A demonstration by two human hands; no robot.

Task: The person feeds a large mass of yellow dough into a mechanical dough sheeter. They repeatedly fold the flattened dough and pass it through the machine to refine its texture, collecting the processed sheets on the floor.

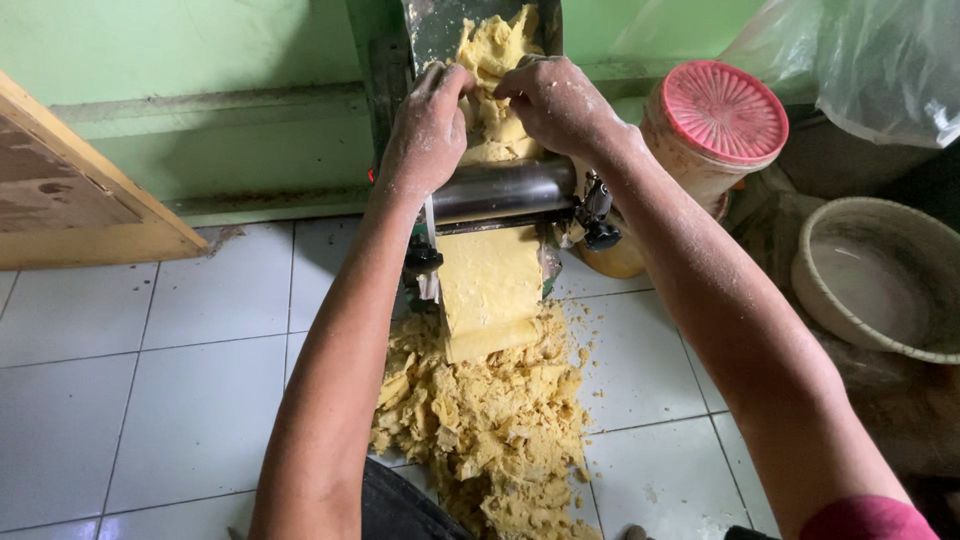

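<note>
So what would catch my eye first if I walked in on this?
Probably both hands, the left hand and right hand, pressing crumbly yellow dough into a metal roller at top centre. A flat dough sheet emerges below onto a crumbled dough heap on the white tiled floor. A red-lidded jar stands at the right.

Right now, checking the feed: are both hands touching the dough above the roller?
Touching. The head view shows the left hand and right hand pressing their fingers into the dough.

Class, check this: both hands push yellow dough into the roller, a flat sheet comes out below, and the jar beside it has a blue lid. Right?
Not quite. The head view shows the jar's lid is red, not blue. Both hands, left and right, do push dough into the roller, and a sheet comes out below.
</note>
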